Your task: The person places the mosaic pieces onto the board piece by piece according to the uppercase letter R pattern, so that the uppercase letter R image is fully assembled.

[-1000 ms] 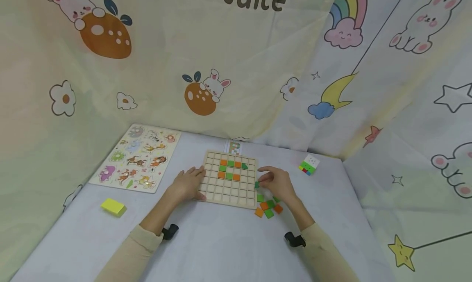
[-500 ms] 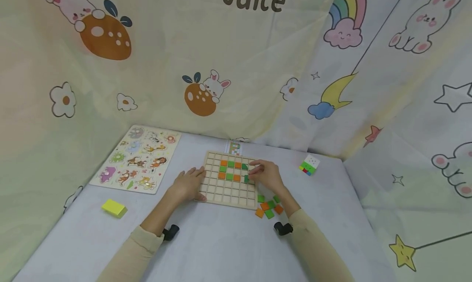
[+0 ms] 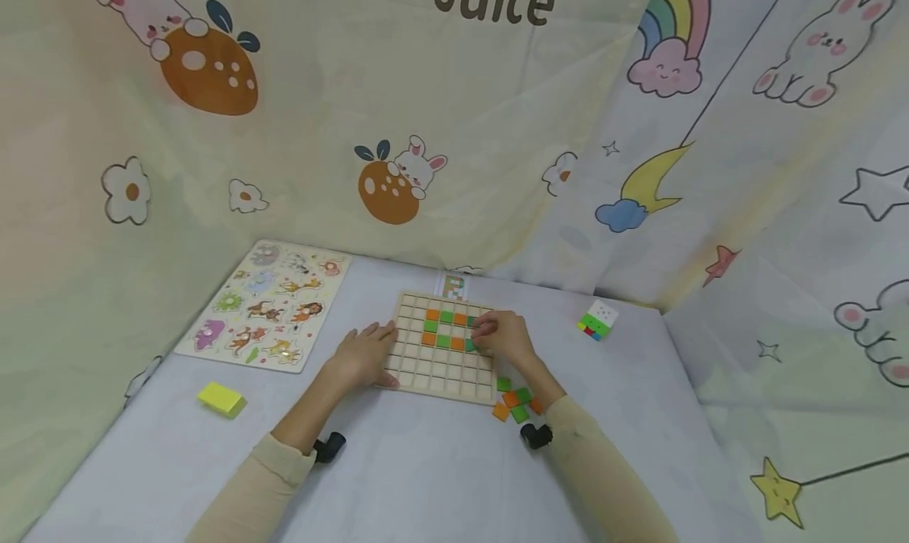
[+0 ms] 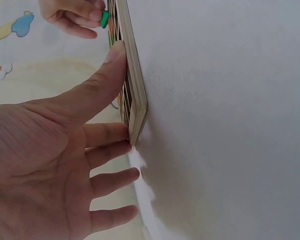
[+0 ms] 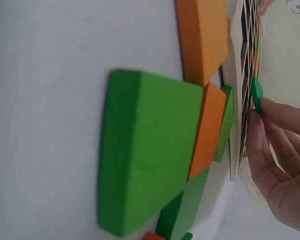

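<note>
A square wooden grid board [image 3: 436,365] lies on the table, with orange and green tiles set in some of its upper cells. My left hand [image 3: 364,359] rests against the board's left side, fingers spread and mostly straight; in the left wrist view the thumb [image 4: 102,82] presses the board's edge. Above the right part of the grid, my right hand [image 3: 506,340] pinches a dark green tile [image 5: 257,92] between thumb and finger. That tile sits low at the row of cells, tilted in the right wrist view; the right fingers partly cover another green tile in the row above.
Several loose green and orange tiles [image 3: 510,399] lie off the board's near right corner. An animal puzzle board [image 3: 266,306] is at the left, with a yellow block [image 3: 222,399] before it. A colored cube [image 3: 597,320] stands right; a pattern card [image 3: 453,286] lies behind the grid.
My right hand has carried the green tile leftward from beside the board's right edge to over the grid, beside the orange tile in the lower row. My left hand has stayed in place.
</note>
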`<action>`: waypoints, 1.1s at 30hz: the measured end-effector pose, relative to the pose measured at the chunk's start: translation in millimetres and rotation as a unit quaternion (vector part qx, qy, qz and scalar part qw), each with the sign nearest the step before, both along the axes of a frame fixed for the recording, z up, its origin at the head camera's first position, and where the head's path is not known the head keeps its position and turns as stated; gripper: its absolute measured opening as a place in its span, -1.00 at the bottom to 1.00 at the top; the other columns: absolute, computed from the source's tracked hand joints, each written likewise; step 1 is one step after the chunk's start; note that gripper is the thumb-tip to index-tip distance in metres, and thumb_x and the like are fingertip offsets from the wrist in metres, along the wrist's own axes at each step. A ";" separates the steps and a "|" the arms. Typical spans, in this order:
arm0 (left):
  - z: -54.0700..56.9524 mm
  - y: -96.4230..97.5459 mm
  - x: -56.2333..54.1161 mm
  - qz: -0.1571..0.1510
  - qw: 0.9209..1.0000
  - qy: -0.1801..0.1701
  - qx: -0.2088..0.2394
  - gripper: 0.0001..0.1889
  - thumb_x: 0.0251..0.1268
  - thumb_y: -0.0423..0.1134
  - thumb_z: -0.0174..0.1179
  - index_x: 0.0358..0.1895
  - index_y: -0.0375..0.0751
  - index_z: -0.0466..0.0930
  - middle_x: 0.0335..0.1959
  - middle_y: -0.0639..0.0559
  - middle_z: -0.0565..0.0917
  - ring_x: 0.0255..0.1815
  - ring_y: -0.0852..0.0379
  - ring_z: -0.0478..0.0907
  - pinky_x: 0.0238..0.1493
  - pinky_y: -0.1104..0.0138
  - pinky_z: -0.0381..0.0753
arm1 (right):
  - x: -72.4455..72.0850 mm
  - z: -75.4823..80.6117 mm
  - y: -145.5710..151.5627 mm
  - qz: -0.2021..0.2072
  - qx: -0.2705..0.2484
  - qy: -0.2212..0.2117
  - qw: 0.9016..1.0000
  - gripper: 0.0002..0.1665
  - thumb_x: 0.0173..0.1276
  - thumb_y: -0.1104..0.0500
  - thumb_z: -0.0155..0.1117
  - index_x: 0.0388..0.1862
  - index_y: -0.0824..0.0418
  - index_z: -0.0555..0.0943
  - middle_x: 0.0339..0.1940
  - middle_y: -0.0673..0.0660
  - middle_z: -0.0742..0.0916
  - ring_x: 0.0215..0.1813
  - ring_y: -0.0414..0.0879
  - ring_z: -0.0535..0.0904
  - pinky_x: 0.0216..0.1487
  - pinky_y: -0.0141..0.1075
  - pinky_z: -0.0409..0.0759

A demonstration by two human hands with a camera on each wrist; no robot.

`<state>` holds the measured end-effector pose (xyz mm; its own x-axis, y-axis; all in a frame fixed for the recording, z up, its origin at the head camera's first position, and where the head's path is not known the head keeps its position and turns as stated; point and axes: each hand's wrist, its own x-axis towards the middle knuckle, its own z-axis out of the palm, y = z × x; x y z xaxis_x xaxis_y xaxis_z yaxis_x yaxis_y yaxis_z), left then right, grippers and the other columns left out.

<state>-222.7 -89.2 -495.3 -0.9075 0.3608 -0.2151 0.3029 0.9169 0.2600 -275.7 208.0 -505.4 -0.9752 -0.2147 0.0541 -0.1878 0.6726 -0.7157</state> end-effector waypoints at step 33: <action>3.0 -6.1 0.1 -0.001 1.000 -0.009 0.007 0.12 0.03 0.11 0.59 0.59 -0.37 0.23 0.67 -0.23 0.17 0.67 -0.33 0.04 0.57 -0.33 0.06 | 17.6 3.5 10.0 0.006 0.023 -0.019 1.000 -0.73 0.31 0.22 0.56 -0.02 0.21 0.79 -0.21 0.04 0.84 -0.15 -0.10 0.75 -0.03 -0.09 0.73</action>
